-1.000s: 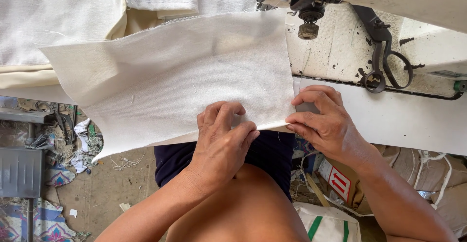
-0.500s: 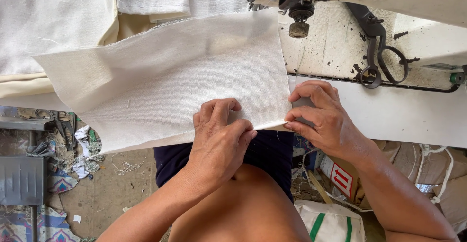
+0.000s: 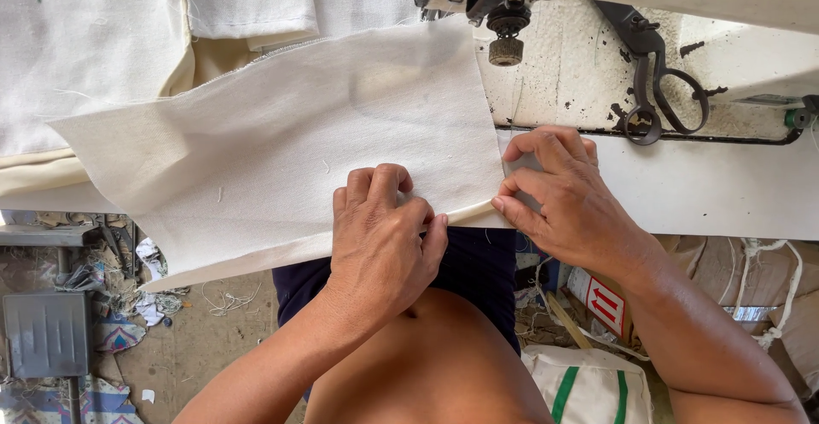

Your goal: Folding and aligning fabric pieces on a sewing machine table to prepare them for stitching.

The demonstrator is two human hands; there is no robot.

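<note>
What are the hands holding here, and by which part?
Both hold the cream fabric panel along its near folded edge: the left hand pinches mid-edge, the right hand pinches the near right corner by the sewing machine table.

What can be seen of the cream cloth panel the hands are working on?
The cream cloth panel is a plain woven, roughly rectangular piece with stray threads on its surface. It lies flat and skewed across the sewing machine table, its left part hanging out past the table over the littered floor. Its near edge looks folded under. The left hand presses on that edge; the right hand pinches its near right corner. Its far right corner reaches toward the machine's needle area.
</note>
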